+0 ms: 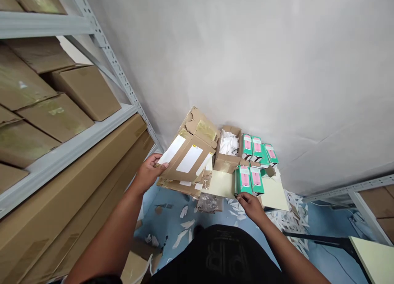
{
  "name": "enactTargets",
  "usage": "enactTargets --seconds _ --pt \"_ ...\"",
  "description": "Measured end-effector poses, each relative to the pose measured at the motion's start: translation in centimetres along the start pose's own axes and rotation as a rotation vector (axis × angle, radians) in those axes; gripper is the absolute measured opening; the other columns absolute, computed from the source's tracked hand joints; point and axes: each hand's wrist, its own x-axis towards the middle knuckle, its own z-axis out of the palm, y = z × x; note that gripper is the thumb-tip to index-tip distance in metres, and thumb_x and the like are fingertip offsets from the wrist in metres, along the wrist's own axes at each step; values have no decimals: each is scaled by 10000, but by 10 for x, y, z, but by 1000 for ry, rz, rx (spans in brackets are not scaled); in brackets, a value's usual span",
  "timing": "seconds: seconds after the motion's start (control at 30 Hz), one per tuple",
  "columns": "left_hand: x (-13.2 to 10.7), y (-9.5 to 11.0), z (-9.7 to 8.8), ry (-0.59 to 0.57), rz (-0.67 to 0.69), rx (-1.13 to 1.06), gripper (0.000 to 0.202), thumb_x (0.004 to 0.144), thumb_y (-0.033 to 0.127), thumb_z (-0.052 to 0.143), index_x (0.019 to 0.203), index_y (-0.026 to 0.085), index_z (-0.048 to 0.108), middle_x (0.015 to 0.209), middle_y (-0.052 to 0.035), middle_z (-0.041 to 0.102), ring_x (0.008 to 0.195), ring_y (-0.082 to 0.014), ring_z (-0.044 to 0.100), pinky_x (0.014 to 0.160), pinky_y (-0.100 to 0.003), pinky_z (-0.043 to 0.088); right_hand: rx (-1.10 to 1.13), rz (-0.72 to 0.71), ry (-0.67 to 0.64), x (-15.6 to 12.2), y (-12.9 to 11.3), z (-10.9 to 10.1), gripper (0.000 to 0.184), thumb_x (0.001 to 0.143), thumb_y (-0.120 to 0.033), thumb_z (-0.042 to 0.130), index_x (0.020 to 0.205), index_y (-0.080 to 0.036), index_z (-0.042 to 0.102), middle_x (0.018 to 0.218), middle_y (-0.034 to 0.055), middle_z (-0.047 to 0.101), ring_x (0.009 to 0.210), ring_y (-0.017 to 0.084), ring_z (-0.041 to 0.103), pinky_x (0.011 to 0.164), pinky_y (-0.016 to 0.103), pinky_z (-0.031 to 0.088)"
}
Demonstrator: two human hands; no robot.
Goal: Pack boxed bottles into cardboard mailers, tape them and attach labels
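My left hand [150, 171] grips the left edge of a flat brown cardboard piece [172, 174] with white label strips [189, 159] on it, thumb on top. The cardboard is tilted over more cardboard sheets [175, 186] at the table's left end. My right hand [250, 205] is closed at the near lower corner of a green box [245, 179] with a pink front panel. A second green box [256, 180] stands against it. Part of my right fingers is hidden at the box's edge.
An open carton [226, 163] with white paper stands on the pale table [219, 184], beside more green boxes [257, 147]. Shelves with brown cartons [88, 89] rise at left. Paper scraps [187, 224] litter the blue floor [168, 222]. Another tabletop [374, 257] is at lower right.
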Motion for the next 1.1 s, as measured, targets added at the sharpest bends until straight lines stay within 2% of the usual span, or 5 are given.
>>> enactTargets --seconds 0.27,0.47,0.63,0.9,1.1 --pt "-59 116 106 -288 239 169 385 770 515 765 969 199 670 858 -14 704 774 -182 650 677 -255 528 178 -6 307 -59 49 -83 465 879 -484 626 1276 -242 630 1227 104 723 1062 270 696 932 405 548" --pt "-105 162 268 -657 405 340 353 792 564 687 930 242 730 905 -30 747 851 -250 680 783 -319 562 146 12 872 -176 116 -225 810 786 -404 727 1512 -225 416 1529 167 503 1368 328 515 1114 506 430" --pt "-150 196 421 -965 608 413 294 818 528 650 981 317 774 1009 -42 783 963 -296 702 853 -343 561 311 20 898 -285 152 -312 522 747 -309 704 1259 -226 648 1299 102 691 1228 308 616 1071 451 461" --pt "-211 244 614 -1281 764 337 262 807 482 679 1012 354 781 1069 -17 786 1007 -281 719 927 -346 549 633 234 1275 -384 212 -340 242 726 -299 660 939 -200 716 921 58 767 847 254 679 787 355 525" --pt "-235 203 763 -1338 460 -10 530 854 594 618 1233 223 634 1254 -113 710 1185 -289 660 1038 -421 515 591 422 1709 -430 267 -334 288 699 -336 652 948 -199 694 895 57 752 865 254 662 798 355 527"
